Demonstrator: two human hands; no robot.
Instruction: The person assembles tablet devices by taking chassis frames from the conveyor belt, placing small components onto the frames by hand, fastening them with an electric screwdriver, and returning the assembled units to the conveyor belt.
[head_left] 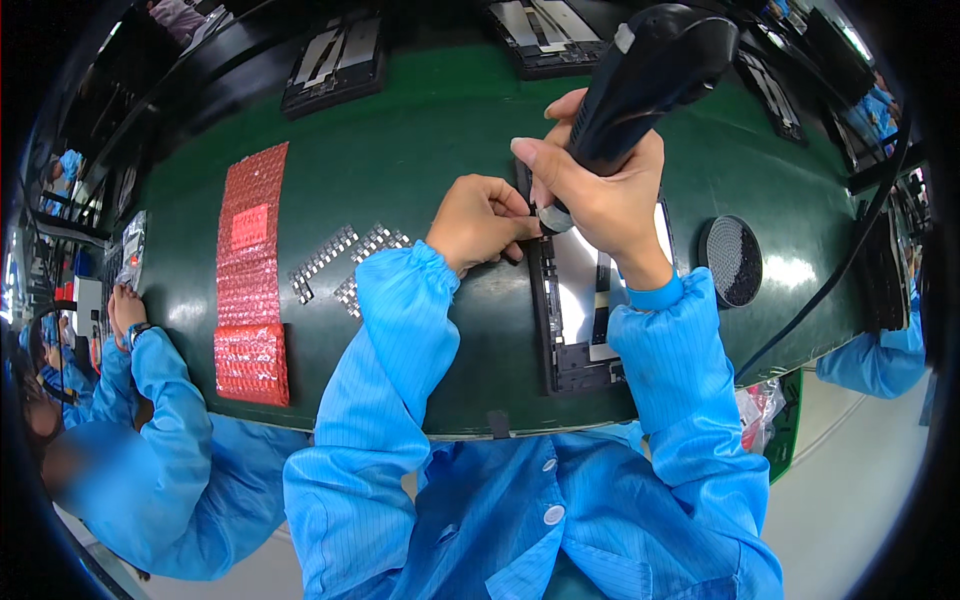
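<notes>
My right hand [612, 195] is wrapped round a black electric screwdriver [645, 85]. The tool leans, its lower end at the upper left edge of an opened tablet [578, 290] that shows silver battery surfaces inside a black frame. Beside that lower end, my left hand [478, 222] has thumb and forefinger pinched together at the tablet's edge. Whatever lies between those fingertips is too small to make out. A small dark piece shows just under the left fingers. The screwdriver's very tip is hidden by my hands.
A round black dish [735, 302] of tiny dark parts stands right of the tablet, near a black cable [835, 275]. Strips of small parts [325, 260] and red bubble wrap [252, 290] lie to the left. Another opened tablet [335, 65] sits far back. A co-worker's hands [126, 308] are at far left.
</notes>
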